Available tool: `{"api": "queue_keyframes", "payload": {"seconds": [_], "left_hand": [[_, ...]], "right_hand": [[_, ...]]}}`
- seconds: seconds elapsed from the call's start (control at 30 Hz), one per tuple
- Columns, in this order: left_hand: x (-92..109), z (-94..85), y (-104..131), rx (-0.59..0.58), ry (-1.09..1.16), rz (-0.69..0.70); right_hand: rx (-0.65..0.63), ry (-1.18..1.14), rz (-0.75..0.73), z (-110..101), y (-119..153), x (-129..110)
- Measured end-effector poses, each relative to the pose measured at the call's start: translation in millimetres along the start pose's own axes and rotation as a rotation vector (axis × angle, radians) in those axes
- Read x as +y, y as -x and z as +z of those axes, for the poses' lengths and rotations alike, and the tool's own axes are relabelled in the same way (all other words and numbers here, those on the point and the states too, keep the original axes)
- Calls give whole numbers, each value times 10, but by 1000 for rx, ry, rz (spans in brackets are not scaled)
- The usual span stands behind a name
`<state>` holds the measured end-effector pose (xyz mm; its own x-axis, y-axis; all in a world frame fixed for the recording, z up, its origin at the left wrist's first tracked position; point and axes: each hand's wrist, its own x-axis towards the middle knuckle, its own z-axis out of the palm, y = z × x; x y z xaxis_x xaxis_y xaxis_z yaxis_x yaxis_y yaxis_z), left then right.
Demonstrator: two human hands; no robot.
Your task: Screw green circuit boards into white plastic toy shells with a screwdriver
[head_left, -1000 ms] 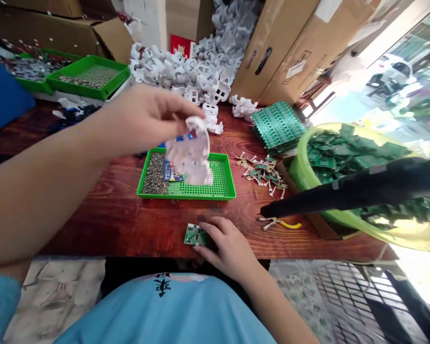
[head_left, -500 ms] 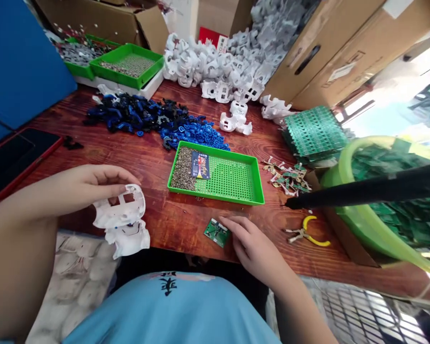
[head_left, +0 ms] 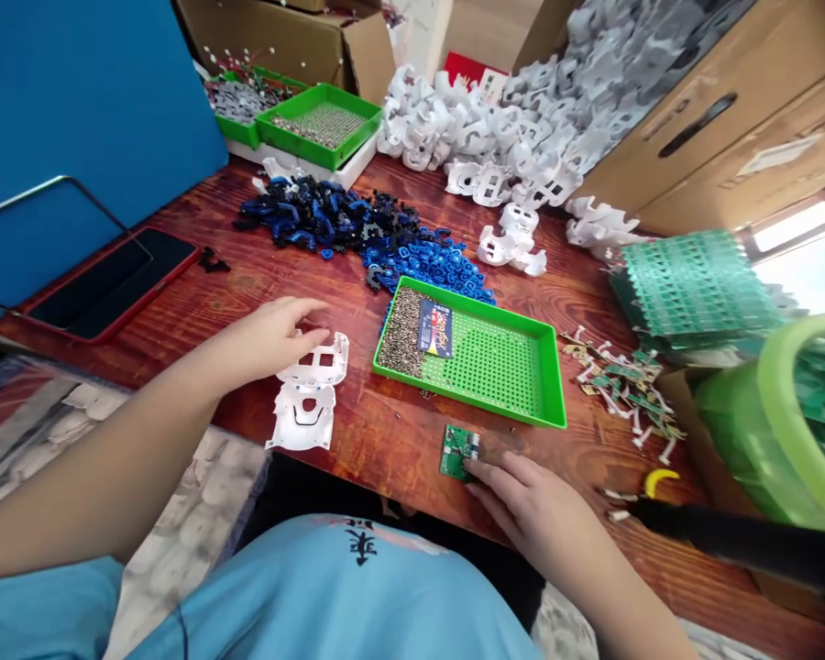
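Note:
A white plastic shell in two joined halves (head_left: 302, 417) lies on the table near its front edge, inner side up, with cut-out windows in the upper half. My left hand (head_left: 275, 339) is over the shell's upper edge, thumb and fingers apart; part of the shell is hidden beneath it. To the right, a small green circuit board (head_left: 456, 451) with white connectors rests on the wood. My right hand (head_left: 522, 495) has its thumb and index fingertips closed at the board's lower right corner.
A green tray (head_left: 499, 367) with small metal screws and a printed card stands ahead. Behind are blue and black parts (head_left: 330, 215) and heaped white shells (head_left: 481, 128). To the right are wired boards (head_left: 625, 380), a green tub (head_left: 742, 431), yellow-handled pliers (head_left: 660, 478) and a dark rod (head_left: 729, 541).
The white shell, tilted in my left hand before, now lies flat on the table, and that hand's fingers have spread. The circuit board has turned under my right fingertips. The view has shifted left.

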<state>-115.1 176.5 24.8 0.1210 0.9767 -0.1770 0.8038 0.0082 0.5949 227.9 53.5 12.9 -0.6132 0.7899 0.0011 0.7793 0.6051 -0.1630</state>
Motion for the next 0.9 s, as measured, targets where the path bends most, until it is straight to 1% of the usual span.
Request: {"api": "queue_keyframes", "payload": {"seconds": [0.07,0.13,0.2,0.27,0.33,0.4,0.53,0.63,0.7,0.77,0.83,0.9], "left_hand": [[-88,32,140,114,-12,-39],[-178,67,309,156,-21,-74],[-241,107,469,133,-43,-88],[-260,148,587,80,-69,-86],[-241,185,641,32,-85,-78],[-200,210,636,6,-85,-65],[-133,239,567,24,-33,-34],[-131,302,576,45,66,-40],[-141,381,630,62,150,-38],[-140,478,709,91,236,-15],[-114,572,796,147,314,11],[-64,643,881,213,381,37]], "right_hand": [[37,-51,5,-13,2,18],[59,-73,-11,-15,12,76],[72,-40,-36,2,15,150],[65,-4,-46,29,1,207],[43,15,-36,47,-31,222],[17,28,-15,45,-69,197],[10,26,26,9,-101,92],[45,-35,70,-16,-73,-6],[95,-110,114,-35,-64,-96],[174,-206,142,-64,-102,-219],[255,-292,117,-103,-205,-371],[317,-341,47,-151,-372,-530]]}}
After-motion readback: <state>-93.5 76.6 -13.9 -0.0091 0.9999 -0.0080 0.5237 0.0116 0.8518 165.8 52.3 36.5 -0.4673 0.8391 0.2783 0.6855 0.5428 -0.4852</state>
